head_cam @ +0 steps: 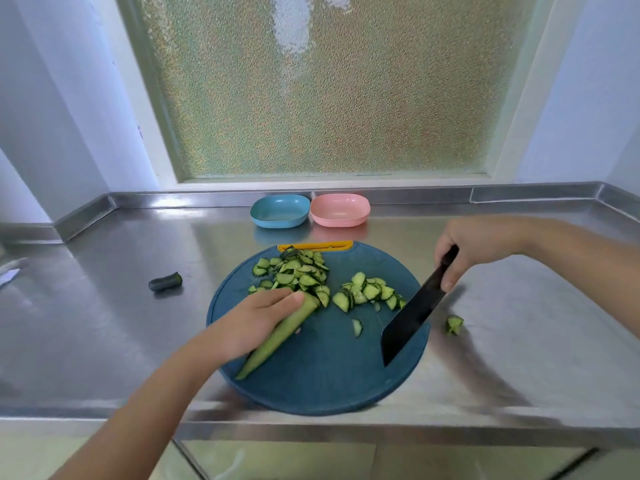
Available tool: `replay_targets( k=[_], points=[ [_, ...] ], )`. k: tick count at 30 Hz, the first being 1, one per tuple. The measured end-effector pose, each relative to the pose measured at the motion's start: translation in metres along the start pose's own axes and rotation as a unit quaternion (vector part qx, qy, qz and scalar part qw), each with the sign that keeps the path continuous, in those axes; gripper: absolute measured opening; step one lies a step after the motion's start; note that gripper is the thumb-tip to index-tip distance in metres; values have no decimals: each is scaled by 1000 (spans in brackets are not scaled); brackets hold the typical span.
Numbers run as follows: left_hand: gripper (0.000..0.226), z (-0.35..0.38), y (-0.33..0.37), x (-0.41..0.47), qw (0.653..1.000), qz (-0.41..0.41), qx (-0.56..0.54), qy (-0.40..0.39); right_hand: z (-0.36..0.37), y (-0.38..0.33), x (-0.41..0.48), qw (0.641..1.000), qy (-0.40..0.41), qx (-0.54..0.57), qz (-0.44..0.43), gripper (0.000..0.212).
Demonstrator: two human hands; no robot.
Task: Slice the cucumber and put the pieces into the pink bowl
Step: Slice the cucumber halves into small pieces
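Through the head camera, my left hand lies over the long cucumber on the round blue cutting board, its fingers curled round the cut end. My right hand grips the black knife by the handle, fingers wrapped tight. The blade slants down over the board's right side, apart from the cucumber. Slices lie in two heaps on the board's far half. The pink bowl stands beyond the board at the back of the worktop, just beside a blue bowl. A cucumber end lies on the worktop left of the board, and a small piece lies to its right.
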State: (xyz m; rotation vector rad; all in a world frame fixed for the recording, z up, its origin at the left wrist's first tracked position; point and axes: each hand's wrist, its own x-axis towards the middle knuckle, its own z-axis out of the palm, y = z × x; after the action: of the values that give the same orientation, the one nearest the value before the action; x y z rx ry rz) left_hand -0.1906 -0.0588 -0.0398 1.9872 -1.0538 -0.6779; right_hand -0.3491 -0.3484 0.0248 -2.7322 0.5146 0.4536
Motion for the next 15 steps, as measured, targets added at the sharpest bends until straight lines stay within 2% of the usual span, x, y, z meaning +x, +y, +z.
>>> replay_targets(
  k=[2,6,8,12,15],
  points=[
    [34,4,-2,-3,998,-10,-62,26,0,-1,6,1000,-6,7,-6,19],
    [46,9,-12,-4,981,-16,-181,62,3,-4,21,999,-30,9,-23,21],
    [45,10,-11,-4,978,-11,-198,60,3,-6,28,999,-45,14,-26,18],
    [48,14,-10,-4,970,17,-237,51,2,-13,43,997,-52,37,-43,25],
    [48,11,-13,-4,961,12,-274,45,2,-22,58,996,-57,42,-53,16]
  ],
)
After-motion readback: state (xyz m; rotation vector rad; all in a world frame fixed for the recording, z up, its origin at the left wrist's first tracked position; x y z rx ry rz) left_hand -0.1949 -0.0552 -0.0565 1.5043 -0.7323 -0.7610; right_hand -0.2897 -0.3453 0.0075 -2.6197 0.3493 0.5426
